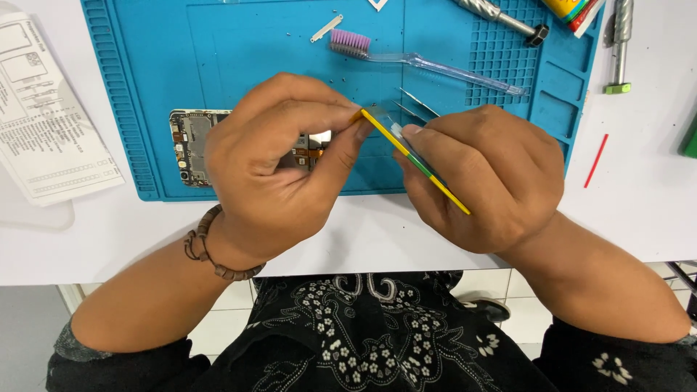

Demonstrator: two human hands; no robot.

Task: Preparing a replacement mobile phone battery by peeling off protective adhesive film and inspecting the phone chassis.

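Over the blue mat [145, 87], both hands pinch a thin yellow strip [414, 161], left hand [276, 163] at its tip, right hand [479, 181] probably gripping tweezers [415, 105] too, white printed sheet [43, 116] lying far left.

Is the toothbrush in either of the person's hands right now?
No, the toothbrush lies untouched on the blue mat, while the left hand and right hand pinch a thin yellow stick.

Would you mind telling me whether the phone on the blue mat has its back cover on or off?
Off: the phone lies on the blue mat with circuit board and inner parts exposed, partly hidden behind the left hand.
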